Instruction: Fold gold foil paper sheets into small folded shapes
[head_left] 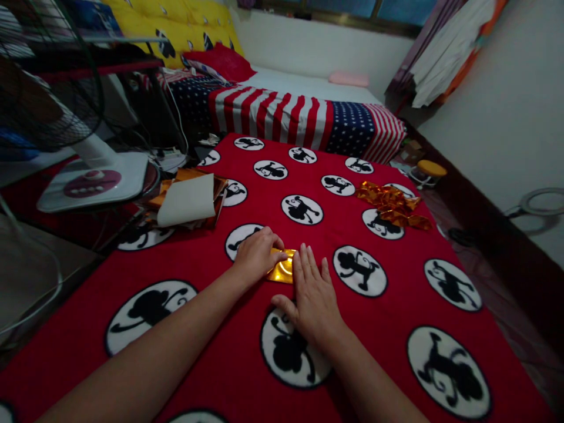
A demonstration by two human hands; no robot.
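Observation:
A small folded piece of shiny gold foil paper [281, 271] lies flat on the red cloth [324, 226] with its black-and-white figure circles. My left hand [258, 252] has its fingers curled at the paper's upper left, the thumb resting on it and pinching that edge. Stretched out flat, my right hand [312, 289] presses on the paper's right side, fingers together and thumb held apart. Parts of the paper are hidden under both hands.
At the left edge, gold sheets lie in a pile under a whitish sheet [187, 200]. Several folded gold foil pieces [392, 204] lie at the right. A fan base [94, 179] stands left. Behind is a bed with a striped, starred cover [273, 114]; a yellow-topped stool [432, 169] stands right.

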